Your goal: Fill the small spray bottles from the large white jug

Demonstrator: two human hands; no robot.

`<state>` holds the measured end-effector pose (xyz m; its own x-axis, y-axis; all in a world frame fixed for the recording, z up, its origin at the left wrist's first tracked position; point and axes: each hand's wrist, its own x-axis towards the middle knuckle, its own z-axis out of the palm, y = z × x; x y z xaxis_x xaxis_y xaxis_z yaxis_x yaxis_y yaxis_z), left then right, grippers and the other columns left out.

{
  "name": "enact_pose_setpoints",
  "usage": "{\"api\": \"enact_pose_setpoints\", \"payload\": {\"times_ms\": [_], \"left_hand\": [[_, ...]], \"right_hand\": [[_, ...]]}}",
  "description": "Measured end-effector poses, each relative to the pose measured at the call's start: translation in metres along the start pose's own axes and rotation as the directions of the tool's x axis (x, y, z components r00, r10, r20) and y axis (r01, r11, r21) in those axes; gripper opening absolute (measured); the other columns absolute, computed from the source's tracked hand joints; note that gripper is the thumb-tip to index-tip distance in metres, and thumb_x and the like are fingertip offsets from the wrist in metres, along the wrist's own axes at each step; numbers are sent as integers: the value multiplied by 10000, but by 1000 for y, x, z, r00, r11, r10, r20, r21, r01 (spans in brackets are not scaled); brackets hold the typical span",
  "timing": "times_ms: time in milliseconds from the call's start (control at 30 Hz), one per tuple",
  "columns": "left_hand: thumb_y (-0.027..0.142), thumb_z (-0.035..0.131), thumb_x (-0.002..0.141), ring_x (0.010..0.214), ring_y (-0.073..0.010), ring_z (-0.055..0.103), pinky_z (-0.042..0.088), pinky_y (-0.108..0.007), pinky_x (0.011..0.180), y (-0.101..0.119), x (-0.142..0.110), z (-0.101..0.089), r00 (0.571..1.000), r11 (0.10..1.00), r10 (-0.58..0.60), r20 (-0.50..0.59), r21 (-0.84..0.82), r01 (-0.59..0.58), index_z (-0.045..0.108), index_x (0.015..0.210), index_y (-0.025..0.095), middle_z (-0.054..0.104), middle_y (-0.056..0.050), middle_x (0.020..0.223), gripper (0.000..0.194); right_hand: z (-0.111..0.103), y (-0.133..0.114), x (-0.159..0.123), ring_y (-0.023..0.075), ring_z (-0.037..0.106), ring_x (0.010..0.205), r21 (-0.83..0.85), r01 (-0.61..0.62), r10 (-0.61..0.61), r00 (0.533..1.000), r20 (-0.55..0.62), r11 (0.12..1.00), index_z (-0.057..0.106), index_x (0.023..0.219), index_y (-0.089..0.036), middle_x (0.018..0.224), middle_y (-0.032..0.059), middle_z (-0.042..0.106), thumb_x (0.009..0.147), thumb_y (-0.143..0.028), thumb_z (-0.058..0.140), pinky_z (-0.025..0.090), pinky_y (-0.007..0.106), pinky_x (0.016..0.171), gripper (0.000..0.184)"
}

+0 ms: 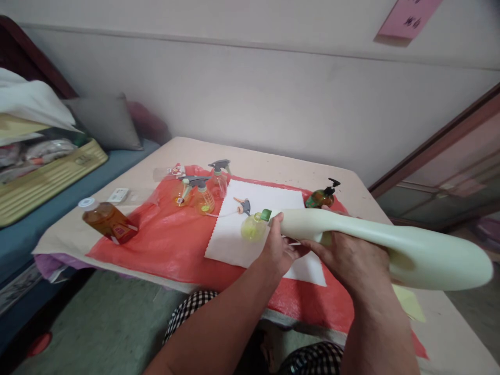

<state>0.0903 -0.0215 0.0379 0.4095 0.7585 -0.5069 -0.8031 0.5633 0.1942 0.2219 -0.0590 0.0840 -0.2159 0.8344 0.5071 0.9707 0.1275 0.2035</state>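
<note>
A large pale green plastic jug (429, 255) is tilted nearly level, its neck pointing left. My right hand (351, 255) is wrapped round its handle. Near the neck, the thumb of my left hand (279, 245) presses on the jug's side, and its fingers curl underneath. A small green piece (266, 214) shows at the jug's mouth, above a clear round bottle (253, 227) with yellow-green liquid. The bottle stands on a white sheet (228, 245); whether liquid is flowing, I cannot tell. A grey spray head (244, 207) with an orange trigger lies behind that bottle.
Several spray bottles (203, 199) stand left of the sheet on red plastic (175, 250). An amber liquid bottle (107, 220) with a white cap is farther left. A brown pump bottle (321, 198) stands at the back right. The wall (253, 94) borders the table's far side.
</note>
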Motion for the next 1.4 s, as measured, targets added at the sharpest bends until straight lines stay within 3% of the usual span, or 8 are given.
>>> {"api": "enact_pose_setpoints", "payload": {"times_ms": [633, 933, 1400], "left_hand": [[531, 579, 888, 790, -221, 650, 597, -327, 624, 0, -1, 0, 1000, 1000, -2, 8, -6, 2, 630, 1082, 162, 643, -107, 936, 420], [529, 572, 895, 766, -216, 653, 598, -328, 621, 1, -2, 1, 1000, 1000, -4, -10, 2, 4, 632, 1082, 159, 641, -101, 921, 418], [535, 585, 886, 791, -227, 655, 593, -324, 616, 0, 0, 0, 1000, 1000, -13, -9, -15, 13, 631, 1100, 170, 641, -107, 931, 426]], "right_hand": [[-4, -2, 1, 365, 643, 1023, -25, 12, -12, 1000, 2, 1000, 503, 1434, -123, 1063, 197, 682, 952, -523, 516, 537, 453, 800, 627], [-1, -1, -1, 342, 673, 966, -97, 3, -2, 1000, 15, 995, 654, 1213, -92, 1010, 211, 690, 957, -555, 495, 528, 390, 744, 553], [-5, -3, 2, 369, 662, 1025, -49, -5, 6, 1000, 31, 999, 603, 1319, -95, 1052, 210, 692, 946, -536, 525, 543, 425, 784, 583]]}}
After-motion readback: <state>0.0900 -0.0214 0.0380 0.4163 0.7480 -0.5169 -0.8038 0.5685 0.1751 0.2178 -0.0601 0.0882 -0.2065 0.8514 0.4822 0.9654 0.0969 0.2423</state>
